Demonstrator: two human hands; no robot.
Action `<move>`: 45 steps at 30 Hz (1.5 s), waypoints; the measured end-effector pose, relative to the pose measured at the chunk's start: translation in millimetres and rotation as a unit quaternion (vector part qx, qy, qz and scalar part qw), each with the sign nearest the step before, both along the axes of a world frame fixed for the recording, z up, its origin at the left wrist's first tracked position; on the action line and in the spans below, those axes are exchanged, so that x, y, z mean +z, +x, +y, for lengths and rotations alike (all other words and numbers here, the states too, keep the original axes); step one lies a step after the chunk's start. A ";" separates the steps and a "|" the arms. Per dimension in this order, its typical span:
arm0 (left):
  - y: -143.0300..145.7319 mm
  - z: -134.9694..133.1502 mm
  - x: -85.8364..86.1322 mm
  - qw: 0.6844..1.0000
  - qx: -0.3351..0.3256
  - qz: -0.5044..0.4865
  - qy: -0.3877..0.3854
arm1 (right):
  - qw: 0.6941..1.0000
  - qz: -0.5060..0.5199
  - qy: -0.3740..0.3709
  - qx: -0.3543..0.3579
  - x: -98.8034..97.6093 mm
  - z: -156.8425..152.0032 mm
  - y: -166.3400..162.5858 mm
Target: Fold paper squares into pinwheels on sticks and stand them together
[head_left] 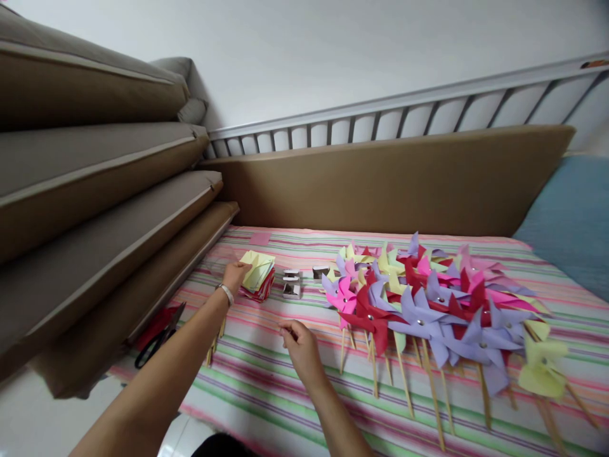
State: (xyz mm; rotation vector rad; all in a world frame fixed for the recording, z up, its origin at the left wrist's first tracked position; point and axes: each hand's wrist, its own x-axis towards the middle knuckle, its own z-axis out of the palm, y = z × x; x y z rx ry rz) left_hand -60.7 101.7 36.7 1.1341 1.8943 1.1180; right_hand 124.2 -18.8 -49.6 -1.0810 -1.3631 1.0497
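A stack of coloured paper squares lies on the striped cloth, pale yellow on top and red lower down. At its left edge, the fingers of my left hand pinch a pale yellow paper sheet. My right hand hovers over the cloth, nearer to me, with thumb and fingertips pressed together; anything between them is too small to name. Small open boxes stand just right of the stack. Finished paper pinwheels on wooden sticks, in purple, red, pink and yellow, lie heaped to the right.
Black-handled scissors lie on the left by red paper. Wooden sticks lie partly behind my left forearm. Stacked cushions rise at the left. A brown panel and a railing border the back of the striped cloth.
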 end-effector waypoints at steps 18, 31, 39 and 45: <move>-15.0 5.6 35.6 0.974 0.088 0.095 0.185 | 1.000 0.026 -0.016 -0.002 4.8 0.1 3.2; 57.7 -84.7 22.4 0.956 0.001 -0.230 0.181 | 0.969 0.205 -0.137 -0.012 24.7 12.0 29.8; 82.1 -103.5 -31.6 0.906 -0.015 -0.416 0.075 | 0.925 0.321 -0.202 0.001 26.6 15.8 29.4; 74.6 -95.4 -41.3 0.883 -0.042 -0.465 0.049 | 0.940 0.273 -0.197 -0.053 20.5 19.5 33.9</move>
